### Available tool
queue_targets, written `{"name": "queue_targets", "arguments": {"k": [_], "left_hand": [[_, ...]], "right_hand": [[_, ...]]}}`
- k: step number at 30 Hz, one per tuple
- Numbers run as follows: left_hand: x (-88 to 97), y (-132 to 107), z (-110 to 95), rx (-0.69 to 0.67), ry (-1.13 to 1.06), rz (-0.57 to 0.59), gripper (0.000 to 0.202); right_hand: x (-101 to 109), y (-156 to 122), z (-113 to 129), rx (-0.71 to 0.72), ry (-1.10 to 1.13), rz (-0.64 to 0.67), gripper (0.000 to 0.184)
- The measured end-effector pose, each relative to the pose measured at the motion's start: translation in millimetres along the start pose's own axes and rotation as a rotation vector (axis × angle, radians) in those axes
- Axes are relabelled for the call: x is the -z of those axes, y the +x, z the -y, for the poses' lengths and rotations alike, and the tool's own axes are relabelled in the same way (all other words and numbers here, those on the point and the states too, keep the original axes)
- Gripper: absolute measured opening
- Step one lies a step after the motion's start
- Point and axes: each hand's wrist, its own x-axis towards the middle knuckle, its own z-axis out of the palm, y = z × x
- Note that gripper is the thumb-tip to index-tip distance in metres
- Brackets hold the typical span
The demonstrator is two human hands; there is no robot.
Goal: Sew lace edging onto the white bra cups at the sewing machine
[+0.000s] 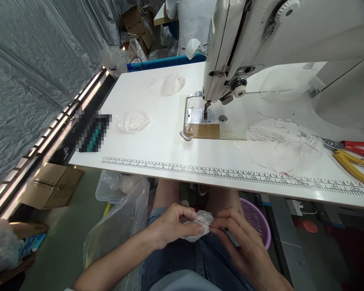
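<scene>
"What are you seeing closest to you?"
"Through the head view I'm watching the left hand (178, 224) pinching a white lace piece (206, 218) between thumb and fingers, over the lap."
"And the right hand (244, 232)?"
"Its fingertips are pressing together at the lace's right edge, pinching a thin dark strand (202, 222) that's running across it. A purple basket (267, 238) is standing on the floor just beside that hand."
"What's lying further out?"
"I'm looking past a ruler strip (182, 167) along the table's near edge. More lace (279, 139) is lying at the right, with red- and yellow-handled tools (356, 155) resting just beside it. Another lace piece (136, 121) is lying at the left."
"Beyond those?"
"A sewing machine (230, 52) is towering over the table, and cardboard boxes (135, 22) are sitting behind."
</scene>
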Motion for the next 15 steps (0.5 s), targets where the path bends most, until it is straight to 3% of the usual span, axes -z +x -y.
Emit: {"name": "queue_targets", "arguments": {"k": [3, 8, 12, 15], "left_hand": [[-1.7, 0, 0, 0.038, -0.043, -0.01, 0.042], [0.4, 3, 2, 0.015, 0.004, -0.025, 0.04], [4.0, 5, -1, -0.047, 0.099, -0.129, 0.043], [2.6, 6, -3, -0.019, 0.04, -0.09, 0.044]], "right_hand": [[-2, 1, 0, -0.049, 0.117, 0.01, 0.013], [4, -4, 1, -0.217, 0.395, 0.175, 0.019], [11, -10, -2, -0.275, 0.334, 0.266, 0.023], [12, -10, -5, -0.275, 0.236, 0.173, 0.024]]}}
